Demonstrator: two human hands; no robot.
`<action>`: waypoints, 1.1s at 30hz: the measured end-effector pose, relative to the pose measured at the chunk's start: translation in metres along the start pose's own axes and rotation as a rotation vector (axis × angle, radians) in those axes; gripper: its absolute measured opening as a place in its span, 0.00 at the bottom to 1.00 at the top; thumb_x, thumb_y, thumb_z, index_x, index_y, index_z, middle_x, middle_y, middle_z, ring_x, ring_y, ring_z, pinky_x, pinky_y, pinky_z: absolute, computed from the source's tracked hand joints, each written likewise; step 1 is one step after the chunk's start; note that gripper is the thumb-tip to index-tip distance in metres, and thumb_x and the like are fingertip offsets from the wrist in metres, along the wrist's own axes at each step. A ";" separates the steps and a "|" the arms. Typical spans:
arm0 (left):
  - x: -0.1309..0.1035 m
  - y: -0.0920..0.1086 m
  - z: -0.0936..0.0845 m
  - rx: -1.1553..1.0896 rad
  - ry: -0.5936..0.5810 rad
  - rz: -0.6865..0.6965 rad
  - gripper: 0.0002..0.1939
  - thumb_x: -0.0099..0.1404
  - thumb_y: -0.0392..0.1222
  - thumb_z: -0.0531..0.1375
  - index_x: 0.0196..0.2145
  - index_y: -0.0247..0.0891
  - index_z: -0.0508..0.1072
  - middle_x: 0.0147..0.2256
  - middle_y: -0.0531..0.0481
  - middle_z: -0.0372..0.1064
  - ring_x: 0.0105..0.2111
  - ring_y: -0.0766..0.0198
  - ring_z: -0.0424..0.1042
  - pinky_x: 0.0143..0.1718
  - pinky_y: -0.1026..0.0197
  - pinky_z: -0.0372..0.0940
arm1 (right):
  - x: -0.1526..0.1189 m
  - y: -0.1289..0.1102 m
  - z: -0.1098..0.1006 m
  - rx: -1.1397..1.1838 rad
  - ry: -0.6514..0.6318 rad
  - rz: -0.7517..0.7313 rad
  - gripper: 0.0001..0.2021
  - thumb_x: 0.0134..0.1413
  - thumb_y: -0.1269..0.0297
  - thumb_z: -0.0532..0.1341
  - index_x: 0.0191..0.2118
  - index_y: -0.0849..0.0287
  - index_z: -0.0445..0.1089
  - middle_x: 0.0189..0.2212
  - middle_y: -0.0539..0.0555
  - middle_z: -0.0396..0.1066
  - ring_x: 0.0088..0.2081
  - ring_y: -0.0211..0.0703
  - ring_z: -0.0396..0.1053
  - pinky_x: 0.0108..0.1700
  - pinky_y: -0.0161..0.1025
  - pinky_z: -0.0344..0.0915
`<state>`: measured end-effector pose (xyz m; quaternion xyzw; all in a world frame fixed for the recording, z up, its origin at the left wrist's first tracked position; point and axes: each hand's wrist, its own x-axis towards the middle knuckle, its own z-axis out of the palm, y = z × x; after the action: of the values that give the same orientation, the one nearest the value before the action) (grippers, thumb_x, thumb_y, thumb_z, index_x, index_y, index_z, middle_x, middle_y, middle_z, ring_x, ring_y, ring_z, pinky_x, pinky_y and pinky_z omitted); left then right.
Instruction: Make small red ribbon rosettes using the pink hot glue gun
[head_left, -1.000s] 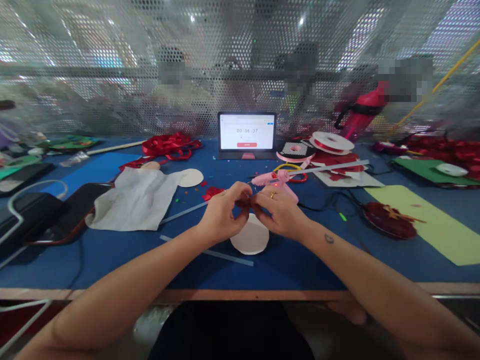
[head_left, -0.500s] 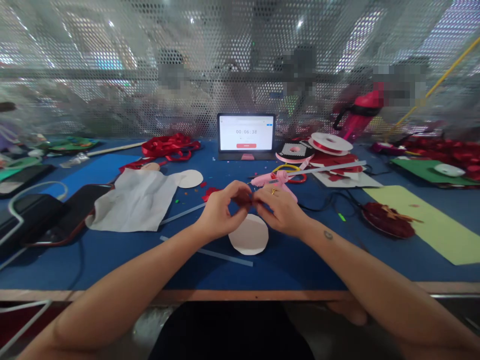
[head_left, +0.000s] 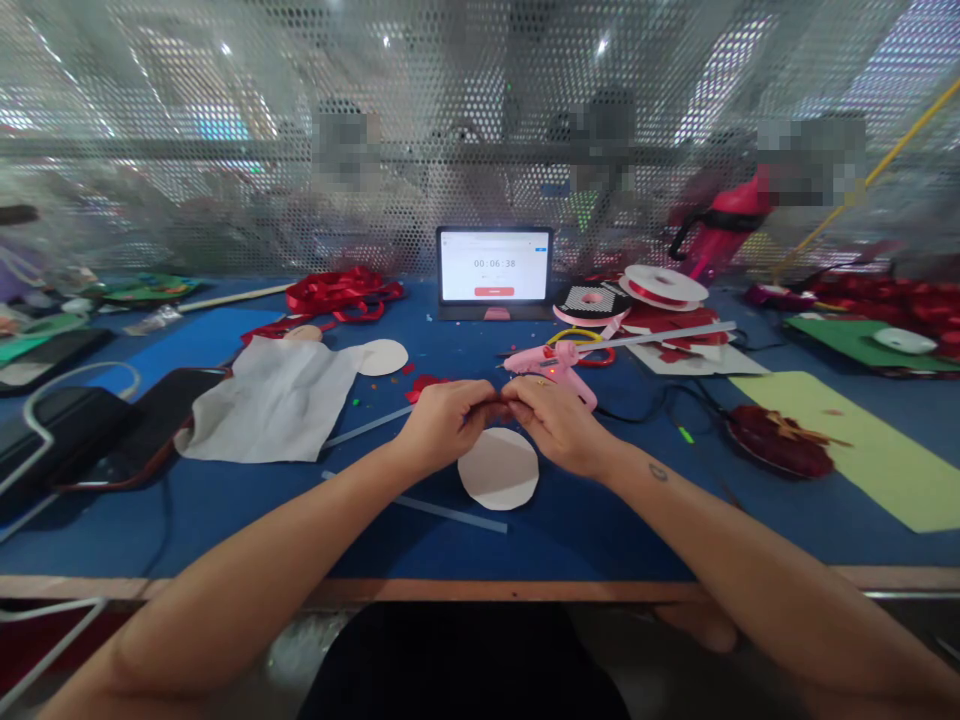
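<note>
Cream, round, flat disc of thin-looking card or felt (head_left: 499, 470) lies on the blue table (head_left: 600, 535), near the person and just below their two hands, its whole face showing. It looks light and fairly stiff, likely to bend or crease if squeezed across the middle, and hardly slippery. Its outline is slightly uneven. Because it lies so flat, the best hold is probably at the rim: a fingertip slides it a little, a nail lifts the near edge, then thumb and finger pinch it there, leaving the face untouched.

The left hand (head_left: 448, 420) and the right hand (head_left: 561, 422) meet above its far edge, fingers curled and closed, tips pinched together. Whatever may be between the tips is hidden, so I cannot tell whether they grip anything; if they do, it must be small and wants a light touch.

A pink plastic glue gun (head_left: 541, 360) rests just beyond the right hand, a red light glowing on its body; its metal nozzle, on the left, is best avoided, the handle being the safer hold. A crumpled red scrap (head_left: 427, 384) beyond the left hand looks soft and easily crushed. A translucent glue stick (head_left: 461, 517) lies near the disc, smooth and prone to roll.
</note>
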<state>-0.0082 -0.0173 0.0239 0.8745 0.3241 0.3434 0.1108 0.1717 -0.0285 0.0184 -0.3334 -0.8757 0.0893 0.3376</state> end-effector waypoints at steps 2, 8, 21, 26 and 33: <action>0.000 0.000 -0.001 0.009 -0.005 0.006 0.08 0.61 0.35 0.54 0.26 0.36 0.69 0.23 0.54 0.68 0.24 0.70 0.66 0.26 0.70 0.57 | 0.001 0.000 -0.002 -0.017 -0.018 0.003 0.09 0.61 0.67 0.45 0.34 0.59 0.61 0.28 0.53 0.66 0.31 0.39 0.62 0.34 0.37 0.59; 0.000 0.000 -0.004 -0.054 0.070 -0.075 0.09 0.62 0.39 0.53 0.26 0.36 0.69 0.23 0.53 0.68 0.22 0.71 0.64 0.25 0.69 0.58 | 0.003 0.004 -0.010 -0.002 0.120 0.042 0.11 0.61 0.64 0.47 0.33 0.59 0.64 0.26 0.51 0.69 0.29 0.38 0.65 0.35 0.36 0.59; 0.006 -0.009 -0.006 -0.462 0.167 -0.375 0.12 0.61 0.46 0.55 0.25 0.35 0.66 0.21 0.52 0.66 0.21 0.71 0.67 0.23 0.70 0.63 | 0.000 0.010 -0.009 0.132 0.195 0.208 0.12 0.60 0.60 0.50 0.34 0.59 0.68 0.23 0.50 0.69 0.26 0.36 0.67 0.32 0.35 0.61; 0.007 -0.018 -0.001 -0.461 0.013 -0.466 0.11 0.59 0.46 0.57 0.26 0.35 0.68 0.22 0.50 0.70 0.21 0.69 0.69 0.19 0.70 0.63 | -0.001 0.013 -0.009 0.183 0.242 0.257 0.13 0.60 0.59 0.49 0.34 0.59 0.68 0.21 0.50 0.69 0.25 0.36 0.67 0.33 0.36 0.62; 0.006 -0.026 0.003 -0.494 -0.003 -0.567 0.06 0.57 0.42 0.60 0.27 0.35 0.69 0.21 0.49 0.71 0.20 0.68 0.71 0.16 0.71 0.62 | -0.001 0.013 -0.009 0.131 0.202 0.227 0.13 0.59 0.61 0.50 0.33 0.59 0.68 0.22 0.49 0.70 0.25 0.35 0.67 0.31 0.34 0.61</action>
<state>-0.0155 0.0062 0.0141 0.6975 0.4608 0.3654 0.4095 0.1851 -0.0199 0.0193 -0.4146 -0.7863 0.1498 0.4329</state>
